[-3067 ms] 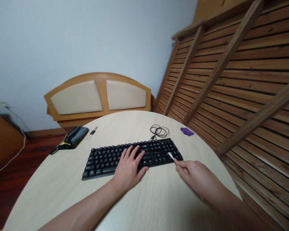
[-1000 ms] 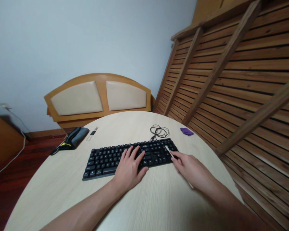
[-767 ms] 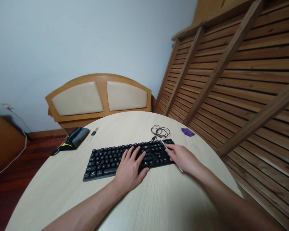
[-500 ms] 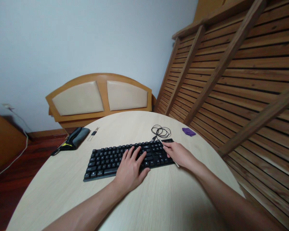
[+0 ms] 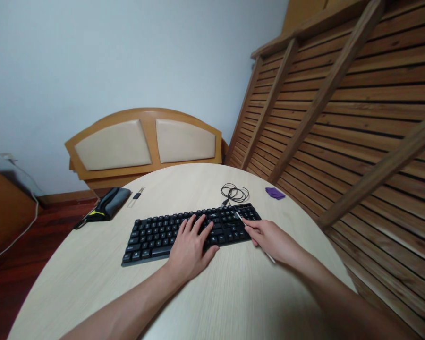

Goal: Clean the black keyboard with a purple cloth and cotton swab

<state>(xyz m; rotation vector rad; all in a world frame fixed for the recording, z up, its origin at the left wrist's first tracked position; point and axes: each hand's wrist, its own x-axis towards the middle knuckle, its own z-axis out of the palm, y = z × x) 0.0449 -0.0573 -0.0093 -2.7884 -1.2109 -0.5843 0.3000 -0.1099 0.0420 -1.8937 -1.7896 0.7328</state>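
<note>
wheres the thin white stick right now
In the head view, right of centre: the thin white stick is in the bare right hand, far tip over the long black keyboard.

Dark pouch with yellow trim lay at the tabletop's left edge; small clip-like item just beside it, too small to tell. Purple cloth-like piece sat near the right edge. Behind: wooden headboard with two cream panels, pale wall. Slatted wood frame filled the right side. Left: white cord hung from outlet, brown cabinet, dark red floor.
</note>
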